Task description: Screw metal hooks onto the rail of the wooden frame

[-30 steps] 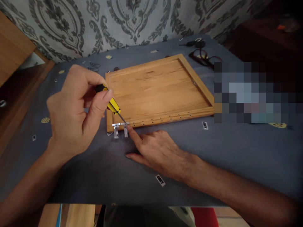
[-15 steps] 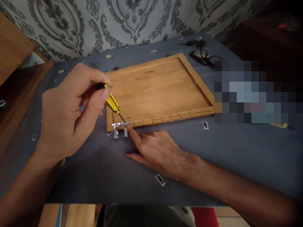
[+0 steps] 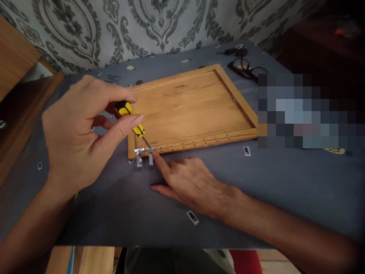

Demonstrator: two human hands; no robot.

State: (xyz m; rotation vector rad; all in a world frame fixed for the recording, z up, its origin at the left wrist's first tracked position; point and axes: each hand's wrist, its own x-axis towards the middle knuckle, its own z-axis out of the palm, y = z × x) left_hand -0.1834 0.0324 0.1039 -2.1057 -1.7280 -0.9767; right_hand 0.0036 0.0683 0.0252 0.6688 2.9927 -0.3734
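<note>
Left hand (image 3: pixel 76 140) has loosened, fingers spread along the screwdriver (image 3: pixel 137 128) handle.

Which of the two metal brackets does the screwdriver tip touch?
The right bracket, under the screwdriver tip and beside the right hand; the left bracket stands free.

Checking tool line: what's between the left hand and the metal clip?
Head view: only the screwdriver, its thin shaft running from left hand down to metal clip.

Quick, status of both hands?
Left hand: closed on the screwdriver, tip at the metal clip.
Right hand: open, holding nothing, index fingertip against the same clip.
</note>
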